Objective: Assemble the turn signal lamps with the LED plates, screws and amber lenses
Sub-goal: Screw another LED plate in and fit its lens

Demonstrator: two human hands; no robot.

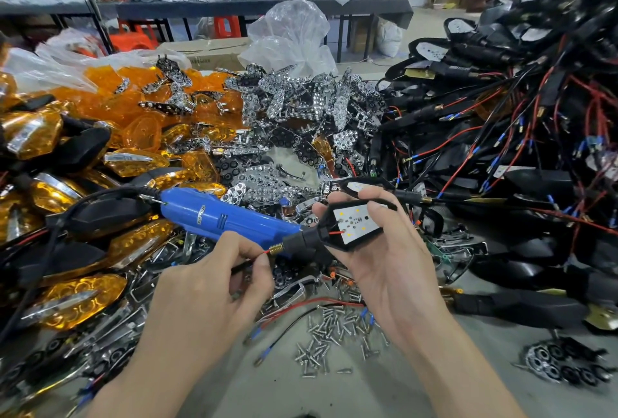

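Observation:
My right hand (384, 250) grips a black turn signal housing (347, 227) with a white LED plate (356, 222) set inside, face up. My left hand (214, 287) pinches the red and black wires (264, 252) that leave the housing's threaded stem (279, 247). A blue electric screwdriver (220, 213) lies on the pile just behind my left hand, not held. Loose screws (331, 330) are scattered on the table below my hands. Chrome reflector plates (301, 106) are heaped in the middle, amber lenses (133, 96) at the back left.
Finished amber lamps (67, 190) are piled at the left. A tangle of black housings with red and black wires (501, 136) fills the right side. A clear plastic bag (291, 36) and a cardboard box (214, 49) stand behind the piles. A long table (234, 6) crosses the back.

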